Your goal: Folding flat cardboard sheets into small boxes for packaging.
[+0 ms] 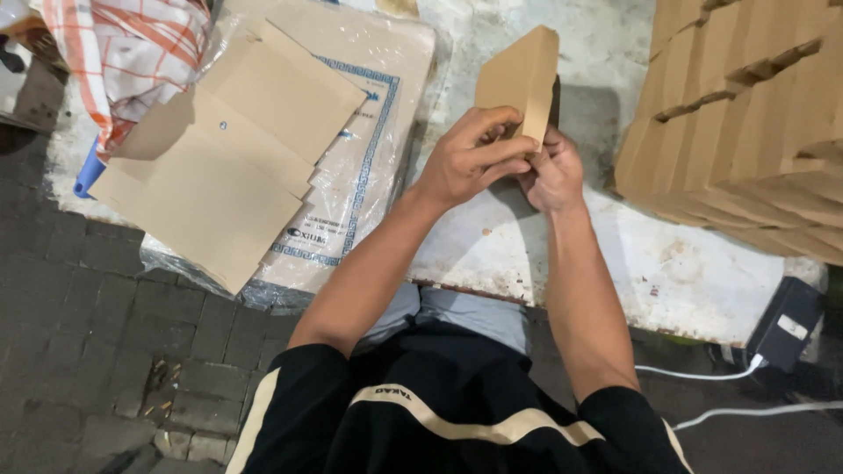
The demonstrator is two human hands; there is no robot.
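— Which way did the folded cardboard piece (520,77) point?

— Its long axis ran away from the person, the narrow end far from the body, above the white table (676,263).

— And the hands?

— The left hand (470,158) and the right hand (551,171) both closed on its near end, fingers curled, forearms converging. Flat cardboard sheets (219,167) lay well to the left, a stack of folded cardboard (746,123) to the right.

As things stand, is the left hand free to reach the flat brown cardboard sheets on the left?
Probably not yet: the left hand grips the folded brown cardboard piece together with the right hand; the flat brown cardboard sheets lie uncovered.
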